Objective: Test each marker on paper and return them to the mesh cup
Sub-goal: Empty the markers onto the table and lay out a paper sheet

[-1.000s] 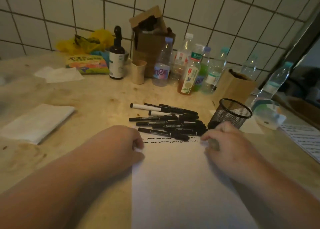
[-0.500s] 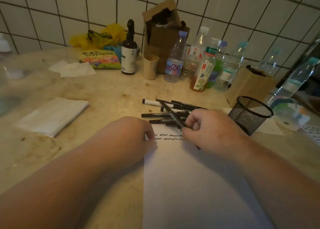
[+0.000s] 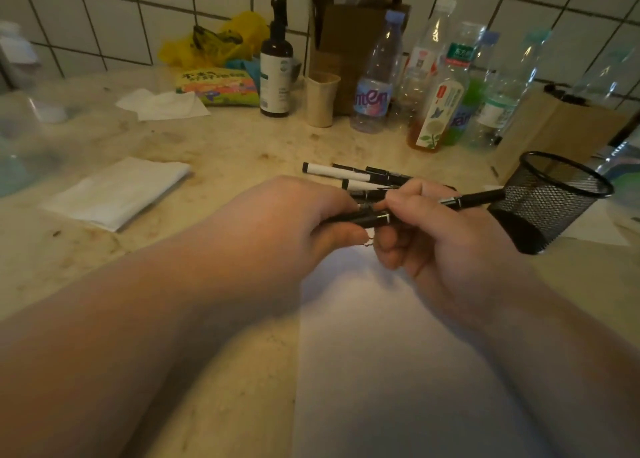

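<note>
Both hands hold one black marker [image 3: 467,201] above the top edge of the white paper [image 3: 391,353]. My left hand [image 3: 298,222] grips its cap end [image 3: 363,219]; my right hand [image 3: 436,229] grips the barrel, whose far end points right toward the black mesh cup [image 3: 550,199]. The cup stands tilted to the right of the paper, and I cannot see inside it. Behind my hands lies a pile of markers [image 3: 349,175], several black and two white-barrelled. The hands hide most of the scribbled test lines on the paper.
A folded white cloth [image 3: 114,194] lies at the left. Along the tiled wall stand a dark spray bottle [image 3: 275,66], a small cup [image 3: 320,99], several plastic bottles [image 3: 436,87] and cardboard boxes [image 3: 554,128]. A crumpled tissue [image 3: 162,104] lies further back.
My right hand lifted one marker from the pile and brought it over the paper. My left hand left the paper's edge and took hold of the marker's cap end.
</note>
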`<state>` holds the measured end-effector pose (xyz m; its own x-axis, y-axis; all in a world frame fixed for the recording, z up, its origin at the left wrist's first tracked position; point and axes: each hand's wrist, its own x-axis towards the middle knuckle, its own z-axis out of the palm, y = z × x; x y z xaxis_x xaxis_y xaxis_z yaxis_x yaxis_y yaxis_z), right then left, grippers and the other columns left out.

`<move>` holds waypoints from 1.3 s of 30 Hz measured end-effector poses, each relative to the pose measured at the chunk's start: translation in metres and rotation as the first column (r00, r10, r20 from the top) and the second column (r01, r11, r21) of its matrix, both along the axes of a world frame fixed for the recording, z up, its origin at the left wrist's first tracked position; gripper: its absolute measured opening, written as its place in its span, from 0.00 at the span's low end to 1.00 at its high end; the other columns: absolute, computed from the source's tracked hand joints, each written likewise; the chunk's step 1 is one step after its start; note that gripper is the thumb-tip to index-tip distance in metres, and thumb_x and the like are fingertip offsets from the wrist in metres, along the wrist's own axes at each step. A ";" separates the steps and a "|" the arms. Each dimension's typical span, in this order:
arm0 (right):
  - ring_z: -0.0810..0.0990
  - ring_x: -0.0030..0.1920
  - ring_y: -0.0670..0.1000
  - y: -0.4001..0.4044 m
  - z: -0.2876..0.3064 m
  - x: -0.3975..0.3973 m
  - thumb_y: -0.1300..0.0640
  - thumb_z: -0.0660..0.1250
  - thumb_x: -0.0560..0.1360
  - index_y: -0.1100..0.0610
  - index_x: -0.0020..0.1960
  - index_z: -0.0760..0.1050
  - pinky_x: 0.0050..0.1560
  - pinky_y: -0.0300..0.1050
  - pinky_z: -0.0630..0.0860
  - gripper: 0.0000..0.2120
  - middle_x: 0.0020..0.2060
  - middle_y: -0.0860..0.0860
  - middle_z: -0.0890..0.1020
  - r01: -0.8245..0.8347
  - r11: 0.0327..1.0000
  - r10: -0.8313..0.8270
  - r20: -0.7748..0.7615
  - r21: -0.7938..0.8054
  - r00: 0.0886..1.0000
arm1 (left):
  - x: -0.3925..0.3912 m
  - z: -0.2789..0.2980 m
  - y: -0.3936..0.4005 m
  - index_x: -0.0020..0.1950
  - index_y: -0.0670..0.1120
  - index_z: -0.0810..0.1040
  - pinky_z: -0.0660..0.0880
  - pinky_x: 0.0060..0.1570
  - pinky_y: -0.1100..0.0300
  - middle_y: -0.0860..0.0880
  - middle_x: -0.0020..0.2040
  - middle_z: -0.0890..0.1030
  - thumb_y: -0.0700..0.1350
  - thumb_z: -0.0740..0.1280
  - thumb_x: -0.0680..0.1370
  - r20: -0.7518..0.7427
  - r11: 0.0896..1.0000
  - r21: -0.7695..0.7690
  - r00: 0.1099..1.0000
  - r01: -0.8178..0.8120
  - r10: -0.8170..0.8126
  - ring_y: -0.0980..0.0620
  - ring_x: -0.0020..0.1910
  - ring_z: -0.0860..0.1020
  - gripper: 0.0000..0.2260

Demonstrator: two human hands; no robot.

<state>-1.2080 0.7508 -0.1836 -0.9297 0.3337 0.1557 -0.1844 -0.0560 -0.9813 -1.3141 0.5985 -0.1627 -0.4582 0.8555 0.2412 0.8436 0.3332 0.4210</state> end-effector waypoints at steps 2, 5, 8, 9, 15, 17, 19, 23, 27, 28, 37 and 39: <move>0.74 0.26 0.53 0.002 0.002 0.003 0.61 0.66 0.73 0.58 0.33 0.78 0.27 0.42 0.70 0.10 0.25 0.57 0.76 0.017 0.998 -0.016 -0.015 0.056 1.000 | -0.001 0.005 0.001 0.42 0.59 0.77 0.67 0.33 0.71 0.58 0.32 0.75 0.57 0.64 0.77 0.132 0.999 -0.045 0.991 0.018 -0.012 0.64 0.34 0.73 0.05; 0.71 0.24 0.53 -0.002 0.006 0.006 0.64 0.64 0.71 0.56 0.29 0.76 0.25 0.42 0.67 0.13 0.22 0.56 0.74 -0.018 0.993 0.022 -0.038 0.114 0.999 | -0.009 0.012 -0.007 0.40 0.55 0.81 0.68 0.32 0.68 0.55 0.31 0.77 0.54 0.66 0.77 0.391 0.980 -0.089 0.911 0.181 -0.133 0.60 0.30 0.73 0.08; 0.66 0.22 0.52 0.006 0.011 0.007 0.64 0.65 0.66 0.58 0.27 0.73 0.26 0.42 0.59 0.09 0.21 0.55 0.69 0.023 0.999 -0.026 -0.109 -0.032 0.994 | -0.021 0.014 -0.024 0.39 0.49 0.83 0.66 0.30 0.65 0.52 0.28 0.73 0.54 0.70 0.73 0.616 0.937 -0.071 0.754 0.342 -0.229 0.54 0.28 0.67 0.09; 0.65 0.21 0.51 0.012 0.011 0.007 0.64 0.64 0.66 0.58 0.27 0.73 0.26 0.41 0.58 0.09 0.20 0.54 0.68 0.079 0.994 -0.088 -0.118 -0.074 0.989 | -0.026 0.013 -0.026 0.38 0.47 0.83 0.65 0.29 0.65 0.50 0.27 0.71 0.52 0.71 0.72 0.664 0.961 -0.003 0.719 0.277 -0.205 0.53 0.27 0.65 0.09; 0.76 0.30 0.53 0.005 -0.007 0.002 0.56 0.66 0.79 0.56 0.41 0.83 0.30 0.47 0.71 0.12 0.32 0.56 0.81 0.159 0.981 -0.175 0.158 0.113 0.972 | -0.033 0.006 -0.005 0.45 0.51 0.82 0.70 0.36 0.58 0.54 0.35 0.82 0.54 0.61 0.81 0.475 0.874 0.101 0.795 -0.476 0.378 0.53 0.35 0.76 0.12; 0.77 0.33 0.55 -0.001 -0.007 0.001 0.56 0.65 0.80 0.59 0.44 0.82 0.34 0.51 0.73 0.10 0.33 0.57 0.82 0.137 0.969 -0.181 0.213 0.208 0.960 | -0.027 0.002 0.000 0.48 0.53 0.81 0.69 0.35 0.60 0.55 0.39 0.81 0.53 0.61 0.81 0.381 0.883 0.040 0.824 -0.468 0.420 0.56 0.38 0.76 0.10; 0.79 0.34 0.55 -0.003 -0.005 0.001 0.57 0.66 0.79 0.59 0.45 0.82 0.38 0.52 0.76 0.09 0.34 0.57 0.83 0.148 0.952 -0.208 0.208 0.269 0.956 | -0.022 -0.002 0.001 0.46 0.53 0.80 0.66 0.32 0.62 0.56 0.37 0.79 0.53 0.62 0.81 0.320 0.897 0.002 0.850 -0.442 0.418 0.58 0.36 0.75 0.10; 0.82 0.35 0.56 -0.004 -0.008 -0.001 0.59 0.67 0.78 0.59 0.45 0.82 0.41 0.53 0.80 0.07 0.35 0.58 0.85 0.145 0.947 -0.209 0.208 0.288 0.955 | -0.016 -0.008 0.002 0.44 0.54 0.80 0.64 0.31 0.62 0.57 0.37 0.78 0.52 0.62 0.80 0.236 0.932 -0.039 0.903 -0.361 0.360 0.59 0.34 0.74 0.09; 0.84 0.37 0.57 -0.005 -0.011 -0.004 0.59 0.69 0.77 0.56 0.43 0.83 0.43 0.54 0.82 0.06 0.36 0.59 0.85 0.129 0.933 -0.206 0.205 0.337 0.957 | -0.015 -0.010 0.005 0.45 0.55 0.80 0.66 0.34 0.63 0.56 0.42 0.80 0.53 0.62 0.80 0.226 0.933 -0.112 0.906 -0.341 0.358 0.59 0.38 0.75 0.09; 0.84 0.37 0.57 -0.005 -0.012 -0.004 0.59 0.69 0.77 0.56 0.43 0.83 0.43 0.55 0.82 0.06 0.36 0.59 0.85 0.132 0.928 -0.212 0.203 0.348 0.956 | -0.016 -0.011 0.006 0.45 0.55 0.81 0.66 0.34 0.63 0.56 0.42 0.81 0.53 0.62 0.80 0.220 0.932 -0.118 0.906 -0.342 0.361 0.59 0.39 0.75 0.09; 0.86 0.38 0.56 -0.005 -0.014 -0.004 0.58 0.69 0.77 0.57 0.45 0.82 0.44 0.55 0.84 0.04 0.36 0.56 0.86 0.126 0.917 -0.215 0.204 0.379 0.955 | -0.017 -0.011 0.005 0.45 0.55 0.81 0.65 0.33 0.63 0.56 0.42 0.81 0.53 0.62 0.80 0.203 0.936 -0.115 0.914 -0.333 0.350 0.58 0.39 0.75 0.10; 0.86 0.38 0.55 -0.005 -0.013 -0.004 0.58 0.69 0.77 0.57 0.46 0.82 0.44 0.53 0.84 0.04 0.36 0.56 0.86 0.117 0.913 -0.213 0.211 0.391 0.954 | -0.017 -0.011 0.005 0.45 0.55 0.81 0.65 0.33 0.63 0.56 0.42 0.82 0.53 0.62 0.80 0.205 0.936 -0.115 0.914 -0.334 0.351 0.58 0.38 0.75 0.10</move>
